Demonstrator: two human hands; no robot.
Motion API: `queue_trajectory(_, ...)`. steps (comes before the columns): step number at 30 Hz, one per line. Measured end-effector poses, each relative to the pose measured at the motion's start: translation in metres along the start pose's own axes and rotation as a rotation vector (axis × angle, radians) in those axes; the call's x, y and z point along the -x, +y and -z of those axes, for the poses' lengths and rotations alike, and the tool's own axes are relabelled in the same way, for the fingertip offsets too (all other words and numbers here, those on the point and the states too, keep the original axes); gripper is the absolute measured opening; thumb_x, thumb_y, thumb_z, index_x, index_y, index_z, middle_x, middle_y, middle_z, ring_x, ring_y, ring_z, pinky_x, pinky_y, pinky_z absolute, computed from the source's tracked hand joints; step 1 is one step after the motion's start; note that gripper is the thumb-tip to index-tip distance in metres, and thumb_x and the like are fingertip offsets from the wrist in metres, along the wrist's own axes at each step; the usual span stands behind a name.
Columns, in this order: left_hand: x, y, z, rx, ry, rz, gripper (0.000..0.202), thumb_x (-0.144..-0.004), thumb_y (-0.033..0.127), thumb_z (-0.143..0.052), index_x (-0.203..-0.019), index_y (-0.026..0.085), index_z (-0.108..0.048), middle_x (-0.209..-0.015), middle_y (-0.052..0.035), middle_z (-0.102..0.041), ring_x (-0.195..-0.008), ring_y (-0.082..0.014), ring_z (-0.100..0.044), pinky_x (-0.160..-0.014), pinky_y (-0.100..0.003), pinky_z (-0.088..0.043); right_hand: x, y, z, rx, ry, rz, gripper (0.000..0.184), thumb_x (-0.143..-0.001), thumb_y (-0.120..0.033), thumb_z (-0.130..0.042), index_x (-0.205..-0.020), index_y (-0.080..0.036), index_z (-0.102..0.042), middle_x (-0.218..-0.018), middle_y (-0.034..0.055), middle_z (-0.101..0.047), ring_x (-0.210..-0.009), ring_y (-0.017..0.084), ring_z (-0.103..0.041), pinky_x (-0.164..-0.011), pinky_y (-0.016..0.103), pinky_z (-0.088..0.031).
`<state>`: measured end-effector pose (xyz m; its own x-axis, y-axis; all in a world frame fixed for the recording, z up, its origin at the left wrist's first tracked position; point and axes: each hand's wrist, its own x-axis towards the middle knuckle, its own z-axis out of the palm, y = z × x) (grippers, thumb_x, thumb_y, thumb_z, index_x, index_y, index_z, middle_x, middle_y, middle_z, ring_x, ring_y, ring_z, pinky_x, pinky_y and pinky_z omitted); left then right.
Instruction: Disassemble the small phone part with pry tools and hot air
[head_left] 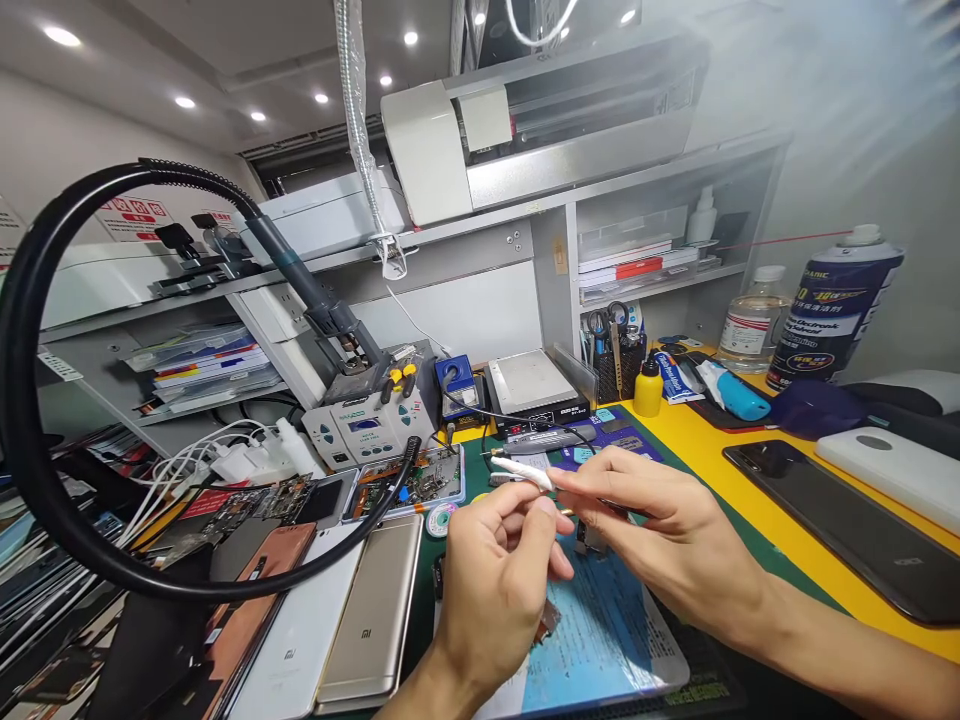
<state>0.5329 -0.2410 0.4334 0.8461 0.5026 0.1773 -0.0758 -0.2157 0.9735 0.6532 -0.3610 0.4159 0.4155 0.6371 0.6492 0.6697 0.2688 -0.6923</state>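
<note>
My left hand and my right hand meet over a blue work mat at the middle of the bench. My right hand pinches a thin white tool whose tip points left. My left hand is curled with thumb and fingers pressed together close to that tool; what it holds is hidden. A small dark part lies on the mat just under my right fingers.
Several phones lie at the left under a looping black hose. A soldering station and a hot plate stand behind. A dark phone, a spray can and bottles sit on the yellow mat at right.
</note>
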Motion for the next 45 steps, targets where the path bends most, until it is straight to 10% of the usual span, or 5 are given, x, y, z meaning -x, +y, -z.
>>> queue_trajectory(19,-0.005,0.0,0.0,0.204,-0.003,0.05,0.037,-0.087,0.046,-0.068,-0.07,0.013,-0.069,-0.052,0.0001,-0.061,-0.045,-0.0085,-0.056,-0.05,-0.019,-0.041,0.003,-0.008,-0.006,0.088,0.077,0.118,0.031,-0.093,-0.011,-0.061,-0.116,-0.027,-0.073,-0.09,0.0038,-0.065,-0.071,0.012,-0.06,-0.056,0.023,-0.048)
queue_trajectory(25,-0.007,-0.002,0.003,0.279,-0.001,0.054,0.033,-0.088,0.04,-0.068,-0.072,0.012,-0.069,-0.055,0.0003,-0.062,-0.044,-0.007,-0.055,-0.051,-0.02,-0.042,0.0,-0.012,-0.003,-0.014,0.067,-0.08,0.02,-0.091,-0.021,-0.065,-0.11,-0.025,-0.072,-0.087,0.0021,-0.067,-0.071,0.012,-0.063,-0.06,0.022,-0.055)
queue_trajectory(35,-0.004,0.002,0.001,0.728,-0.116,0.136,0.028,-0.089,0.038,-0.069,-0.085,0.011,-0.071,-0.067,0.0027,-0.056,-0.044,-0.0039,-0.047,-0.04,-0.017,-0.047,0.004,-0.016,0.0,-0.363,-0.001,-0.364,0.053,-0.082,-0.033,-0.078,-0.133,-0.028,-0.063,-0.105,0.0039,-0.07,-0.093,0.016,-0.069,-0.083,0.025,-0.06)
queue_trajectory(41,-0.003,0.004,-0.001,0.902,-0.079,0.193,0.023,-0.09,0.034,-0.069,-0.104,0.015,-0.07,-0.068,0.0048,-0.054,-0.044,-0.0029,-0.044,-0.038,-0.015,-0.047,0.01,-0.012,0.004,-0.459,0.015,-0.218,0.055,-0.087,-0.04,-0.073,-0.139,-0.03,-0.058,-0.099,0.0025,-0.066,-0.08,0.013,-0.066,-0.072,0.021,-0.058)
queue_trajectory(45,0.0,0.004,-0.006,0.987,-0.169,0.263,0.023,-0.089,0.036,-0.069,-0.082,0.014,-0.066,-0.063,0.0044,-0.051,-0.042,-0.0041,-0.043,-0.033,-0.014,-0.045,0.011,-0.015,-0.005,-0.199,0.06,-0.019,0.061,-0.084,-0.024,-0.076,-0.14,-0.035,-0.055,-0.1,0.0025,-0.071,-0.07,0.013,-0.068,-0.061,0.019,-0.058)
